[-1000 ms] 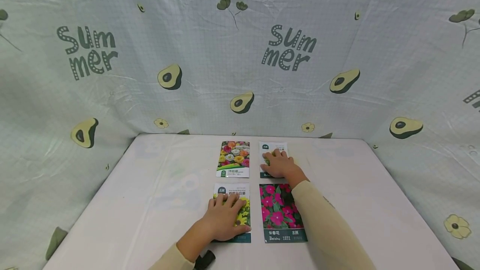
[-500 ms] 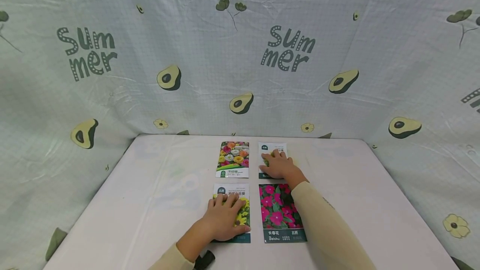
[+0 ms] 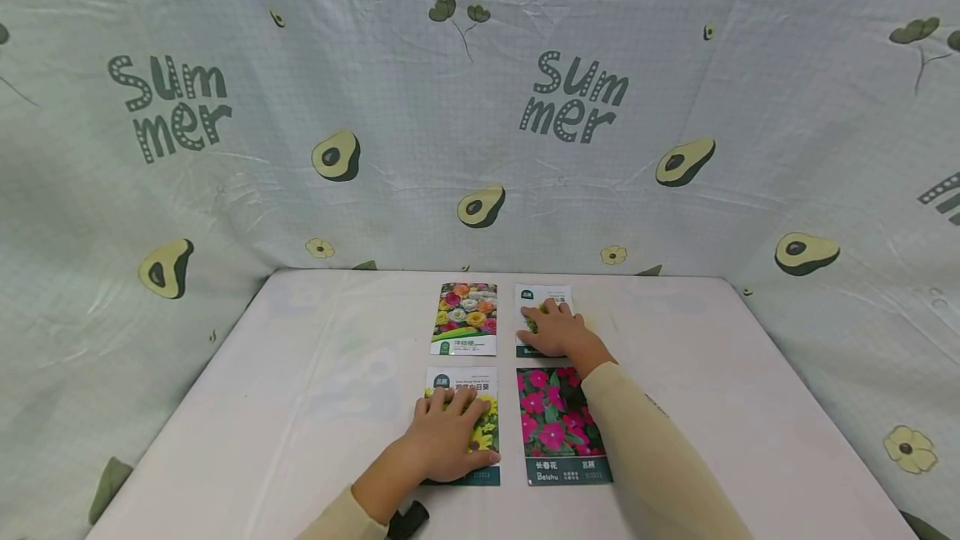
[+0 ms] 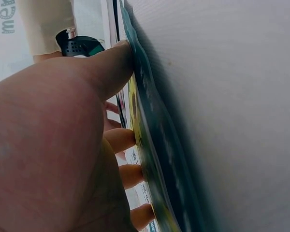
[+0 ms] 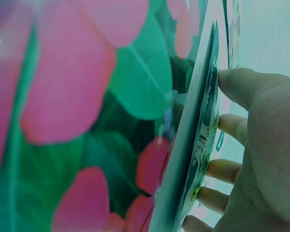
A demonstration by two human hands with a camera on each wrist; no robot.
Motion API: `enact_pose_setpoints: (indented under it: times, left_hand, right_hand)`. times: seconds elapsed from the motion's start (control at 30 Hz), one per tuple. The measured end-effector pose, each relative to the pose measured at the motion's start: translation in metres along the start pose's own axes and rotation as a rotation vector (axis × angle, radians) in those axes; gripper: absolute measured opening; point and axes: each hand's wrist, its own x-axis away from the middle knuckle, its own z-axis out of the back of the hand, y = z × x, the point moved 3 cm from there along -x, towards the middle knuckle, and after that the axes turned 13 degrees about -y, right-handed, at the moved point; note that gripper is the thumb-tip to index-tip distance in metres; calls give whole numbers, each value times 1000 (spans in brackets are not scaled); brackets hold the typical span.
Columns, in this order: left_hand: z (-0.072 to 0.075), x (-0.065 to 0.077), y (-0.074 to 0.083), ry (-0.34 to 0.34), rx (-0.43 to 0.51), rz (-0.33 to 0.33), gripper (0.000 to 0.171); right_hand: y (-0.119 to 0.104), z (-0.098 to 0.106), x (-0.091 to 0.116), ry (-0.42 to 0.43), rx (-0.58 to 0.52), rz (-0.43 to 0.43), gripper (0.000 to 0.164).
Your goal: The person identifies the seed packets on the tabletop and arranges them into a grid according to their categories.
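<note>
Several flower seed packets lie flat on the table in two rows. My left hand (image 3: pixel 447 437) rests with fingers spread on the near left packet of yellow sunflowers (image 3: pixel 487 417). In the left wrist view the thumb and fingertips of that hand (image 4: pixel 63 130) touch the packet's face (image 4: pixel 152 121), and its dark green lower edge lifts a little off the table. My right hand (image 3: pixel 553 330) rests on the far right white packet (image 3: pixel 527 300), covering most of its picture. The right wrist view shows that hand's (image 5: pixel 270 145) fingertips on the packet (image 5: pixel 203 145).
A packet with multicoloured blooms (image 3: pixel 465 315) lies far left, and one with pink flowers (image 3: pixel 553 419) near right, partly under the right forearm (image 3: pixel 645 440). A black wrist device (image 3: pixel 408 519) shows by the left wrist. A printed cloth (image 3: pixel 405 107) hangs behind the table (image 3: pixel 300 440).
</note>
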Motion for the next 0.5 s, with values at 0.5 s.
enact_pose_setpoints:
  times: [0.5]
  left_hand:
    - [0, 1, -1, -3, -5, 0, 76]
  right_hand:
    - [-2, -2, -3, 0, 8, -2, 65]
